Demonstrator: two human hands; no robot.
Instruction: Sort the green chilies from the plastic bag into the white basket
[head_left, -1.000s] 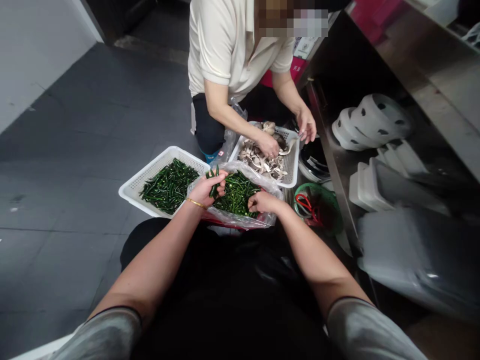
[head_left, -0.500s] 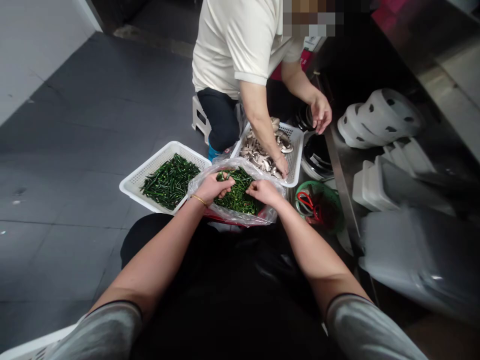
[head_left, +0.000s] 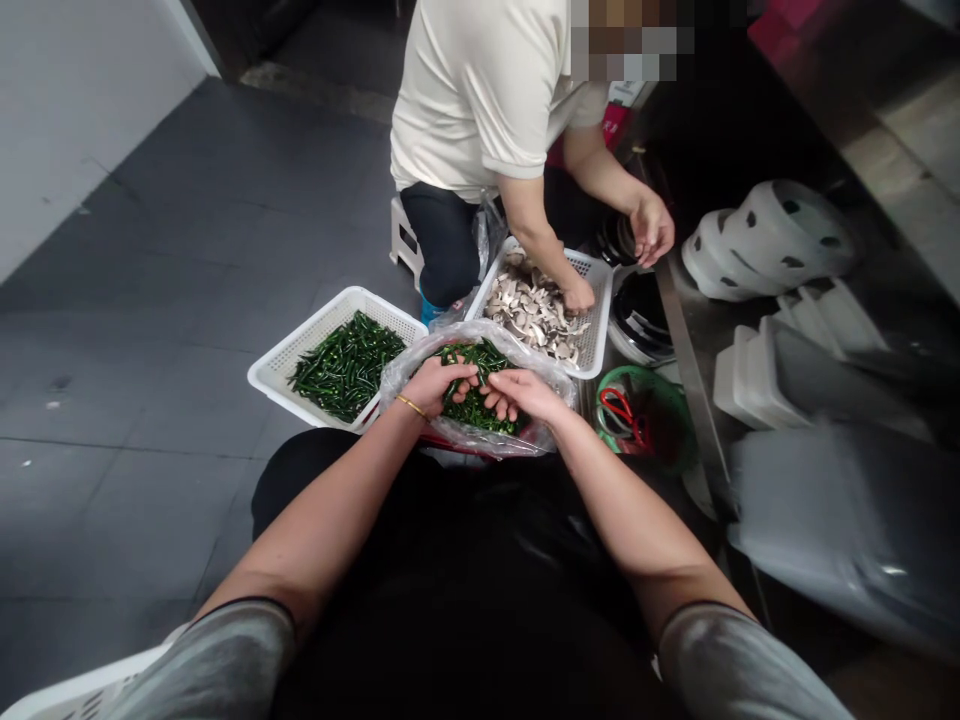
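Observation:
Thin green chilies (head_left: pixel 491 415) with stems fill a clear plastic bag (head_left: pixel 553 440) in front of my knees. Over it my left hand (head_left: pixel 442 385) is closed on a few green chilies, thumb pointing right. My right hand (head_left: pixel 523 393) meets it from the right, thumb and forefinger pinched at the tip of a green chili between the hands. Its other fingers curl loosely below. Left of the bag stands a white perforated basket (head_left: pixel 279 372) of dark green chilies (head_left: pixel 346 365).
Opposite me, a person in a cream shirt (head_left: pixel 465 100) reaches a hand (head_left: pixel 579 295) into a white basket (head_left: pixel 600 345) of sliced mushrooms (head_left: pixel 532 305). A green basket (head_left: pixel 679 420) with red-handled scissors (head_left: pixel 626 415) stands to the right, near a metal shelf with white containers (head_left: pixel 750 375).
My right hand has moved left, up against my left hand, and its fingers have opened out somewhat. The other person's hand has shifted right over the mushrooms.

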